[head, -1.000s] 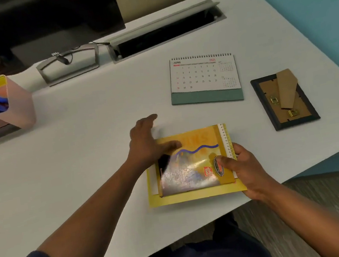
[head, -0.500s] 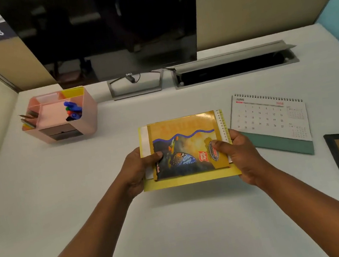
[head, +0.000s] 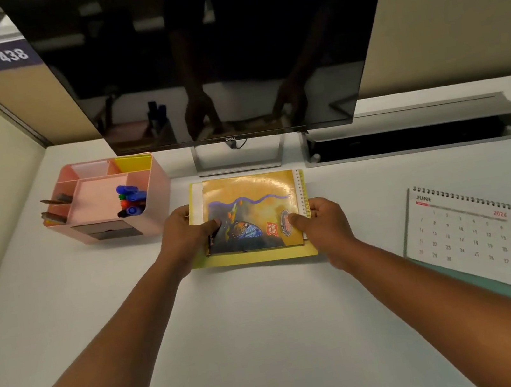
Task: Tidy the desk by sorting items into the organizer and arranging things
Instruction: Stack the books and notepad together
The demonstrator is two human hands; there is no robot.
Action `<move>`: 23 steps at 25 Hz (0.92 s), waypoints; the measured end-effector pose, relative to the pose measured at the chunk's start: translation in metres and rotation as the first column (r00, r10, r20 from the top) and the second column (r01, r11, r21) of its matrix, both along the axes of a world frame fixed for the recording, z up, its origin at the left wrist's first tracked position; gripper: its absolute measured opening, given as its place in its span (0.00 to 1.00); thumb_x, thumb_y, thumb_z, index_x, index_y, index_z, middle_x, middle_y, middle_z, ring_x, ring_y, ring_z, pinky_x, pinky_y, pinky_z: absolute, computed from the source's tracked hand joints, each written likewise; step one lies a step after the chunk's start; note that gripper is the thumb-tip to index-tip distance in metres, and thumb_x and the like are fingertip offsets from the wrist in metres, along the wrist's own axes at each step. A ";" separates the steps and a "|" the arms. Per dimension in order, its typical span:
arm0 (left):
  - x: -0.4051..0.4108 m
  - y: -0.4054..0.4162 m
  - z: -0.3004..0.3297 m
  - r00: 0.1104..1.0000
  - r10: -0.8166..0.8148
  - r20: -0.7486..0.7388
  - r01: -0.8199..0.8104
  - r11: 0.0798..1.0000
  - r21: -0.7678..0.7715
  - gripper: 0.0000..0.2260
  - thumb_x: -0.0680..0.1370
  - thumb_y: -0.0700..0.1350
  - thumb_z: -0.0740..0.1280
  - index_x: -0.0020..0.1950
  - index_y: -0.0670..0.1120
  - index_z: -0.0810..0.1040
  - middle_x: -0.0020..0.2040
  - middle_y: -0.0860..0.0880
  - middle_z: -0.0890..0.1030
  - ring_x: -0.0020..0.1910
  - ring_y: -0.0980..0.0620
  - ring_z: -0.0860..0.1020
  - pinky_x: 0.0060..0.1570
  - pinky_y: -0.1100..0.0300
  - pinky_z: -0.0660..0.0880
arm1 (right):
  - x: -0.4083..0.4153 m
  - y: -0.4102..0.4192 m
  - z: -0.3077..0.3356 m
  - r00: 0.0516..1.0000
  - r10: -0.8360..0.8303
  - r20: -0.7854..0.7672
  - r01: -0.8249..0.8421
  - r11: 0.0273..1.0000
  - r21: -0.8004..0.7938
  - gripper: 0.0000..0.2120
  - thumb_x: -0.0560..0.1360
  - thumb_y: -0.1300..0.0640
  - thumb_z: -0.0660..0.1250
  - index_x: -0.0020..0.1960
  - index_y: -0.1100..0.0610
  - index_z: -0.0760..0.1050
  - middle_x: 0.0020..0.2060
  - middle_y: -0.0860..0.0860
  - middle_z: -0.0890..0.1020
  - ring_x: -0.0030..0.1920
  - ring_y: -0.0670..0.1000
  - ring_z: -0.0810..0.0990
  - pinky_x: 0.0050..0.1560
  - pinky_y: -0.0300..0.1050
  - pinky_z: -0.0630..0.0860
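A stack of notebooks [head: 251,205], an orange picture-cover book on top of a larger yellow one, lies on the white desk just in front of the monitor stand. My left hand [head: 183,234] grips its left edge, thumb on the cover. On the opposite side my right hand [head: 324,224] grips the right edge beside the spiral binding, thumb on top. The pink desk organizer [head: 152,203] stands to the left of the stack, with coloured markers [head: 130,199] in its front right compartment and brown clips [head: 55,208] at its left side.
A dark monitor [head: 208,50] on a silver stand [head: 238,159] rises right behind the stack. A cable tray [head: 415,131] with a raised lid sits back right. A June desk calendar [head: 482,237] stands to the right. Cubicle partitions border the desk at the left and back.
Both hands have slid the notebook stack away from me, from the near desk edge to just in front of the monitor stand. The view has tilted up; the picture frame has left view.
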State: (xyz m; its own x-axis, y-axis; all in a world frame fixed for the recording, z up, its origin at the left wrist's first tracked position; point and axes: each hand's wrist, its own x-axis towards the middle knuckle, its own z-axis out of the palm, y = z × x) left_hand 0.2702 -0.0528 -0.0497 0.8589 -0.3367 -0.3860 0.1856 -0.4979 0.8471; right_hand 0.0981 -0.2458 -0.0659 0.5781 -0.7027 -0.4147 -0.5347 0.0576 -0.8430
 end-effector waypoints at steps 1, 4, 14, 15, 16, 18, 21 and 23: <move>0.006 -0.005 -0.004 0.999 0.015 0.045 -0.016 0.999 0.032 0.16 0.71 0.42 0.78 0.57 0.45 0.81 0.48 0.46 0.85 0.43 0.46 0.84 0.35 0.56 0.80 | 0.011 -0.004 -0.003 0.999 0.008 -0.031 -0.009 0.999 -0.035 0.08 0.75 0.49 0.73 0.52 0.49 0.77 0.49 0.47 0.84 0.45 0.50 0.85 0.46 0.52 0.84; 0.018 -0.016 -0.020 0.986 0.037 0.161 -0.054 0.993 0.104 0.17 0.71 0.47 0.77 0.58 0.47 0.77 0.47 0.48 0.83 0.44 0.47 0.83 0.38 0.54 0.81 | 0.036 -0.014 -0.015 0.993 0.016 -0.119 -0.033 0.989 -0.145 0.10 0.74 0.46 0.73 0.50 0.50 0.79 0.48 0.48 0.85 0.45 0.51 0.84 0.47 0.51 0.83; 0.018 -0.030 -0.025 0.924 0.017 0.382 -0.126 0.957 0.261 0.20 0.75 0.46 0.73 0.63 0.40 0.76 0.58 0.45 0.80 0.57 0.44 0.78 0.57 0.51 0.76 | 0.057 -0.017 -0.026 0.958 0.014 -0.285 -0.116 0.932 -0.344 0.19 0.70 0.38 0.73 0.52 0.51 0.76 0.49 0.50 0.79 0.45 0.52 0.82 0.43 0.50 0.82; 0.019 -0.030 -0.027 0.926 0.020 0.376 -0.127 0.957 0.262 0.22 0.75 0.46 0.73 0.66 0.40 0.75 0.61 0.44 0.80 0.60 0.43 0.78 0.60 0.49 0.76 | 0.058 -0.017 -0.024 0.958 0.007 -0.285 -0.107 0.935 -0.339 0.20 0.70 0.39 0.74 0.53 0.51 0.76 0.49 0.50 0.78 0.45 0.52 0.82 0.44 0.51 0.82; 0.019 -0.030 -0.027 0.930 0.025 0.366 -0.130 0.956 0.264 0.24 0.75 0.47 0.73 0.69 0.40 0.74 0.64 0.43 0.79 0.62 0.42 0.77 0.63 0.47 0.75 | 0.058 -0.017 -0.024 0.959 0.003 -0.284 -0.101 0.938 -0.331 0.20 0.70 0.39 0.74 0.53 0.51 0.76 0.50 0.50 0.78 0.45 0.52 0.82 0.44 0.51 0.82; 0.019 -0.030 -0.030 0.937 0.034 0.347 -0.131 0.957 0.259 0.26 0.76 0.47 0.73 0.72 0.41 0.72 0.68 0.42 0.77 0.66 0.42 0.75 0.66 0.46 0.74 | 0.059 -0.017 -0.024 0.961 0.005 -0.277 -0.097 0.943 -0.319 0.20 0.70 0.39 0.75 0.53 0.50 0.75 0.51 0.50 0.79 0.45 0.51 0.82 0.44 0.50 0.82; 0.015 -0.028 -0.035 0.911 -0.009 0.412 -0.105 0.962 0.252 0.25 0.77 0.47 0.70 0.73 0.43 0.71 0.69 0.43 0.76 0.68 0.42 0.73 0.68 0.47 0.71 | 0.056 -0.015 -0.021 0.965 0.011 -0.263 -0.101 0.939 -0.330 0.22 0.72 0.39 0.73 0.59 0.50 0.74 0.53 0.50 0.79 0.48 0.51 0.81 0.42 0.46 0.79; 0.009 -0.027 -0.037 0.858 -0.114 0.500 -0.046 0.954 0.295 0.23 0.79 0.47 0.66 0.73 0.43 0.71 0.69 0.42 0.75 0.68 0.41 0.73 0.68 0.47 0.67 | 0.052 -0.011 -0.019 0.970 0.022 -0.243 -0.108 0.931 -0.349 0.26 0.74 0.40 0.72 0.67 0.49 0.72 0.58 0.51 0.78 0.53 0.52 0.80 0.44 0.46 0.75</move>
State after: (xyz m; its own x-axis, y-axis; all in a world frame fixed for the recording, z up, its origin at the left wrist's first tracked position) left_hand 0.2796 -0.0799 -0.0869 0.9499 -0.3123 0.0159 -0.2508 -0.7304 0.6353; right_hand 0.1503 -0.2568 -0.0844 0.5462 -0.7926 -0.2709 -0.7090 -0.2653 -0.6534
